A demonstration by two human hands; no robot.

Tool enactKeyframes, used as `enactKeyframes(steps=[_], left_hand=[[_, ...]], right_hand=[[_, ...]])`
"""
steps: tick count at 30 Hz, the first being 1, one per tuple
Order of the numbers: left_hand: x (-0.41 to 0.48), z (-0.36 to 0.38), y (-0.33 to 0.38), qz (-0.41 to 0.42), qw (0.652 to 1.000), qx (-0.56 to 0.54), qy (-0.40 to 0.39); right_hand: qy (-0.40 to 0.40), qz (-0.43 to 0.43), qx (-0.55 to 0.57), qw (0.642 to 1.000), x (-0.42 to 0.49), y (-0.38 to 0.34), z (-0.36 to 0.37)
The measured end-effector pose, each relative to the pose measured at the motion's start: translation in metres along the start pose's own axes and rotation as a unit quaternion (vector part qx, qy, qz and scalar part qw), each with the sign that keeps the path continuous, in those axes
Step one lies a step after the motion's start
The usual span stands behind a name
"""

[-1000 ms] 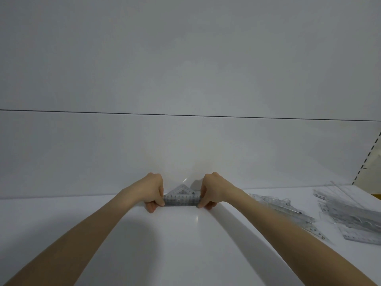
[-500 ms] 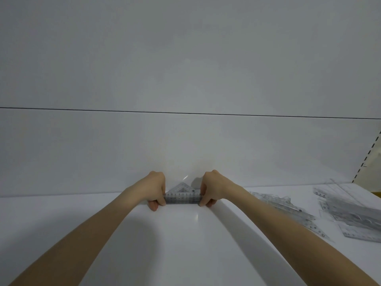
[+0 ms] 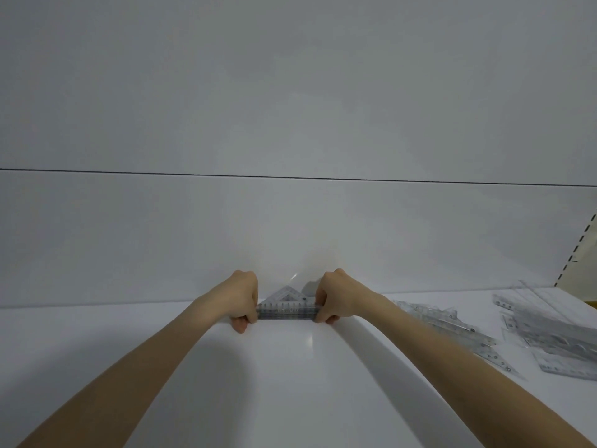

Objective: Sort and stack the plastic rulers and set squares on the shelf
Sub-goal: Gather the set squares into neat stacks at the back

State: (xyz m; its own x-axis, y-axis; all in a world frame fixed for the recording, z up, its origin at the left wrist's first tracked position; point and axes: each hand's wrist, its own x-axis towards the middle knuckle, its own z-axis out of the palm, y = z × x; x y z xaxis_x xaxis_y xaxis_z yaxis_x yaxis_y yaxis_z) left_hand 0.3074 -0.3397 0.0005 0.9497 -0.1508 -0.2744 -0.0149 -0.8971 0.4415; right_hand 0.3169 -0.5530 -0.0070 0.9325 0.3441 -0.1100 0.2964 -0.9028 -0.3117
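Item: stack of clear set squares (image 3: 286,304), centre of frame, standing on its long edge on the white shelf (image 3: 97,344), apex up, close to the back wall (image 3: 290,237).

Holders: left hand (image 3: 243,300) closed on the stack's left end; right hand (image 3: 332,299) closed on its right end. Both pinch the pieces together, thumbs low toward the shelf surface.

Other stock: loose rulers (image 3: 452,328) lying flat at right of centre, fanned and overlapping; a larger jumbled pile of rulers (image 3: 555,337) at the far right edge. Both unsorted, well apart from the held stack.

Risks, as judged:
- Smooth clear plastic; if either hand eases unevenly, pieces may slide past each other and fan out.
- Standing on edge, the stack would likely topple flat once let go unless laid down or leaned on the wall.
- The right forearm passes near the fanned rulers; a wide sweep could push them further out of order.

Room:
- Left half of the shelf is bare, open for laying stacks.
- Wall closes off the back; the shelf's front edge is out of view.
- Slotted upright (image 3: 578,250) bounds the upper right.
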Motion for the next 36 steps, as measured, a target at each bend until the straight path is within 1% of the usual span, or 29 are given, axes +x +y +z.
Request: enactKeyframes(steps=[8,11,14,16,20,23,25,29,33,36], left_hand=[[0.002,0.001,-0.003,0.005,1.0,0.002,0.006],[0.0,-0.002,-0.004,0.001,1.0,-0.007,-0.005],[-0.007,-0.005,-0.005,0.004,1.0,0.028,-0.011],[-0.011,-0.006,-0.008,0.015,0.998,0.053,0.009],[-0.025,-0.006,-0.001,0.062,0.988,0.094,0.106],[-0.046,0.001,0.016,0.093,0.978,0.111,0.151],[-0.059,0.007,0.027,0.118,0.972,0.103,0.174],[-0.077,0.022,0.04,0.159,0.964,0.083,0.196],[-0.087,0.038,0.052,0.197,0.955,0.079,0.209],[-0.09,0.047,0.063,0.205,0.953,0.081,0.206]], right_hand=[[0.0,-0.014,-0.022,1.0,0.003,0.001,0.001],[0.007,-0.017,-0.039,0.999,0.002,0.003,0.002],[0.014,-0.017,-0.042,0.999,-0.003,0.007,-0.002],[0.023,-0.022,-0.044,0.999,-0.012,0.009,-0.005],[0.05,-0.056,-0.019,0.997,-0.033,0.006,-0.01],[0.084,-0.073,-0.061,0.992,-0.053,0.0,-0.013],[0.118,-0.082,-0.066,0.987,-0.067,-0.002,-0.016],[0.16,-0.09,-0.047,0.982,-0.093,0.004,-0.019],[0.161,-0.087,-0.034,0.982,-0.119,0.022,-0.022],[0.161,-0.078,-0.026,0.984,-0.139,0.042,-0.03]])
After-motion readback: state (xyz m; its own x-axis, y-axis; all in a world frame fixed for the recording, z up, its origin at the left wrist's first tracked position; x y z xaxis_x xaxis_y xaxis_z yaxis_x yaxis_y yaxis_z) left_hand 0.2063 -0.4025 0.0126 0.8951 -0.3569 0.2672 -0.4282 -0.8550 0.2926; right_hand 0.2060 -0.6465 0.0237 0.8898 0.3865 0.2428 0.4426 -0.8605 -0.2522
